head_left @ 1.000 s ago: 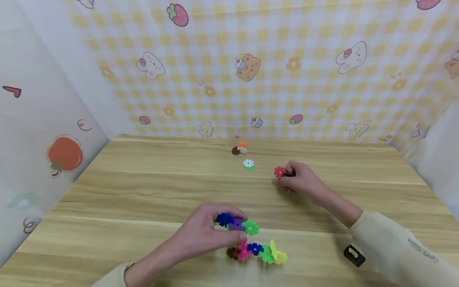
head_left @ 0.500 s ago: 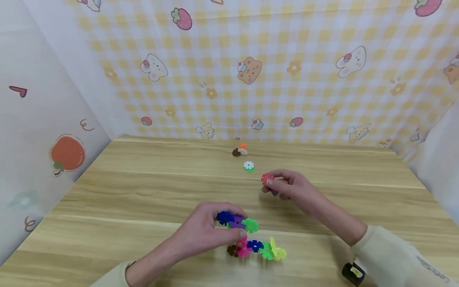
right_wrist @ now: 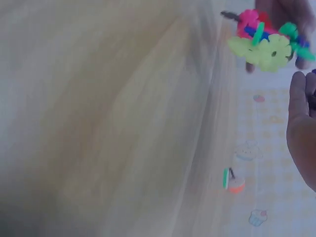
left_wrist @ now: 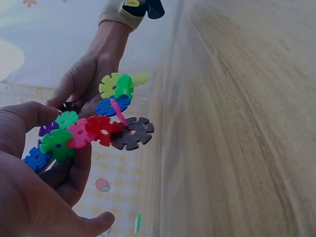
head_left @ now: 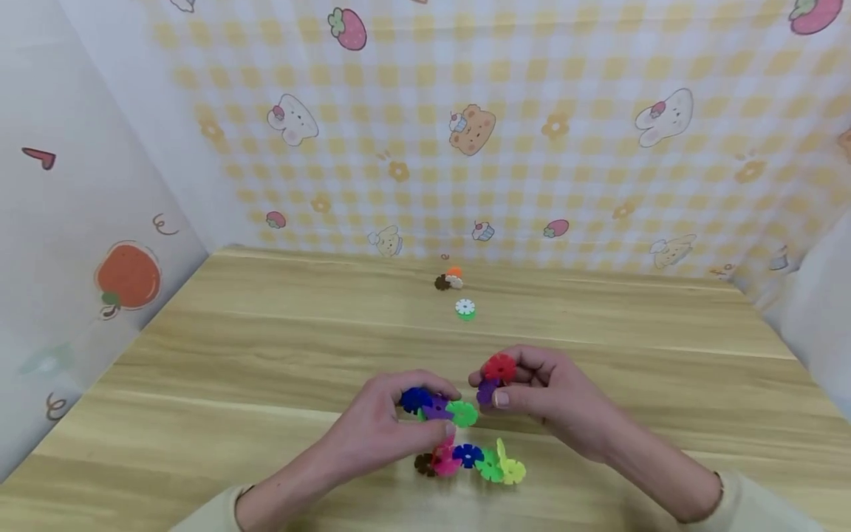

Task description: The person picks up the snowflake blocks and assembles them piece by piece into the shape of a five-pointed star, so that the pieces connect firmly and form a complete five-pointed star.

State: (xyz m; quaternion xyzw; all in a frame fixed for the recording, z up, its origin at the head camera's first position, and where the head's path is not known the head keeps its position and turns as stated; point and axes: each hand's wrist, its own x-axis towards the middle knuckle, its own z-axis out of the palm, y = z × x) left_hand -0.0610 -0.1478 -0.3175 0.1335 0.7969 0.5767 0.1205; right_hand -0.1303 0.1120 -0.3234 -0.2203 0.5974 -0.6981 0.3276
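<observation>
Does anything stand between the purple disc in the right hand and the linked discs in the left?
Nothing visible does: in the head view, only a gap separates the purple disc from the upper green disc of the linked discs.

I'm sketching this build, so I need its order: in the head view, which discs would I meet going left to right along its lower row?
Dark brown notched plastic disc → bright pink notched plastic disc → dark blue notched plastic disc → green notched plastic disc → yellow notched plastic disc.
</observation>
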